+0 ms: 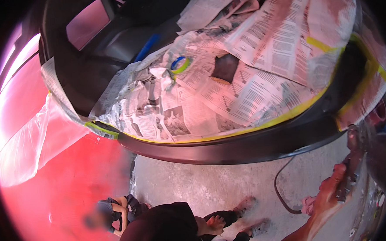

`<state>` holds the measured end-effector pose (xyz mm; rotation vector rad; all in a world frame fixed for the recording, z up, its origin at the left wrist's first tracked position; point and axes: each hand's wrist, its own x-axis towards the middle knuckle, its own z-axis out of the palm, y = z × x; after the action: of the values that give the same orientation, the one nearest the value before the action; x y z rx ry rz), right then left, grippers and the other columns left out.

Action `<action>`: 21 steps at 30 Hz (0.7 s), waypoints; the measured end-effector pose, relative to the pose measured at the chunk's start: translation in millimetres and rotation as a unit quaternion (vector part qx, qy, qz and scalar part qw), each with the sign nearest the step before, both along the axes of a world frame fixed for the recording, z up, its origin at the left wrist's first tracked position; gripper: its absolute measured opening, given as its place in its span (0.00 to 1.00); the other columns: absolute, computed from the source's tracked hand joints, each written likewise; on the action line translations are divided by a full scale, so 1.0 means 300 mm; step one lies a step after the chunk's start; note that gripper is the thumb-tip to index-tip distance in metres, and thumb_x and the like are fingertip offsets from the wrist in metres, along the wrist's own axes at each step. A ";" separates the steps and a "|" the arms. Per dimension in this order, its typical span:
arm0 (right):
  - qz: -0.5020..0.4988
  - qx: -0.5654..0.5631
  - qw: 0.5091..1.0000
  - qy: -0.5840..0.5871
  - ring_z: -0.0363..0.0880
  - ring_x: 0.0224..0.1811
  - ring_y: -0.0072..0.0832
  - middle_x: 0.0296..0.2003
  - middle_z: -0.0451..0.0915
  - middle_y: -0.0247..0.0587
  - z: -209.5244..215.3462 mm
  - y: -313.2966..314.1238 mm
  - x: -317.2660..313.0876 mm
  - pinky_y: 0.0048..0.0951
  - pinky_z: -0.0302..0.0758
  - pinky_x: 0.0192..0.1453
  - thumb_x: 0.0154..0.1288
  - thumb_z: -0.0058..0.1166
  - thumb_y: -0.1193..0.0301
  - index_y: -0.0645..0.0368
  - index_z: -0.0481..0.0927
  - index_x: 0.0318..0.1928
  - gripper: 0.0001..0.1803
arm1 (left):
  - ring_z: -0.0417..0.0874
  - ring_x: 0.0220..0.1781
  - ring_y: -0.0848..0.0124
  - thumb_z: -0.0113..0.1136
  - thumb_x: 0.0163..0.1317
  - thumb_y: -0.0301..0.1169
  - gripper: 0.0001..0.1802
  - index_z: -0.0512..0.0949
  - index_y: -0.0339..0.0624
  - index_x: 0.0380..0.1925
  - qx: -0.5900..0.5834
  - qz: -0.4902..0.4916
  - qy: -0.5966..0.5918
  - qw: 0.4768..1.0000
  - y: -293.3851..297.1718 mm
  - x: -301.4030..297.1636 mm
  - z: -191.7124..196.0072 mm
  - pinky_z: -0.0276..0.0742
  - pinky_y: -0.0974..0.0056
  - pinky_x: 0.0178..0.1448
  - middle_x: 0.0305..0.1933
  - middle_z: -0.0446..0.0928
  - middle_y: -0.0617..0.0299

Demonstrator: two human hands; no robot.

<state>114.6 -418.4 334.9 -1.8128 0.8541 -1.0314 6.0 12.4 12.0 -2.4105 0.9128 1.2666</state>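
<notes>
Concrete floor [214, 187] lies below a masked car body. Right hand [332, 191], at 4 o'clock, is wrapped around a spray gun [350, 173]; a dark hose [281, 190] loops from it over the floor. Left hand is out of view. Above, at 12 o'clock, newspaper masking [226, 88] edged with yellow tape [263, 124] covers the car, bordering a black panel [246, 146]. Another person [163, 226] crouches at 6 o'clock.

tape roll [180, 64] on newspaper [226, 88] over car body [246, 146]; right hand [332, 191] on spray gun [350, 173] lower right; crouching person [115, 212] lower left.
</notes>
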 end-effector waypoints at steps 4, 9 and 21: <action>0.062 0.045 0.993 0.095 0.62 0.16 0.16 0.18 0.66 0.28 -0.142 0.024 -0.103 0.25 0.55 0.19 0.72 0.53 0.49 0.63 0.79 0.50 0.27 | 0.71 0.63 0.53 0.62 0.52 0.43 0.24 0.80 0.48 0.50 -0.003 0.001 0.030 1.000 -0.034 0.000 0.026 0.69 0.47 0.61 0.60 0.72 0.51; 0.252 0.249 0.925 0.141 0.68 0.22 0.21 0.22 0.72 0.33 -0.140 0.044 -0.201 0.28 0.63 0.25 0.69 0.55 0.47 0.66 0.80 0.41 0.29 | 0.68 0.65 0.53 0.61 0.53 0.44 0.25 0.80 0.48 0.50 -0.012 -0.006 0.025 1.000 -0.014 -0.023 -0.036 0.66 0.46 0.62 0.61 0.71 0.51; 0.008 0.072 0.996 0.050 0.77 0.26 0.30 0.32 0.79 0.44 -0.174 0.016 -0.168 0.33 0.70 0.28 0.72 0.52 0.50 0.69 0.78 0.51 0.30 | 0.66 0.67 0.50 0.61 0.54 0.45 0.25 0.79 0.47 0.51 -0.014 -0.014 0.036 0.999 -0.020 -0.022 -0.024 0.65 0.43 0.66 0.63 0.69 0.50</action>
<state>64.1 -413.6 282.7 -1.7562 0.9485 -0.8527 -0.8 6.4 5.0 -2.3789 0.9862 1.3484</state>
